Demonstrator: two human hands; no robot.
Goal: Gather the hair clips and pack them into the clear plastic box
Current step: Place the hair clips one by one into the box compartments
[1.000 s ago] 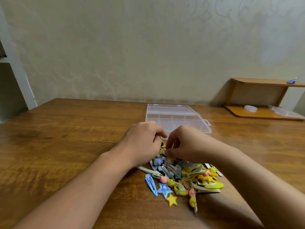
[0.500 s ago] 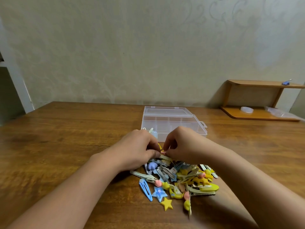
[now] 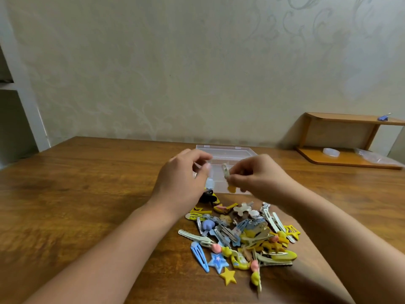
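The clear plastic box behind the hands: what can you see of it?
The clear plastic box is a shallow see-through case with thin dividers inside, lying flat on the wooden table near the wall. Both raised hands hide much of it. The clip pile lies just in front. Whether anything touches it cannot be told.

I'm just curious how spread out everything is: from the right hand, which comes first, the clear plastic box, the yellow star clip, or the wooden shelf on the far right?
1. Clear plastic box, just behind the right hand.
2. Yellow star clip, at the pile's near edge, toward the person.
3. Wooden shelf, far right by the wall.
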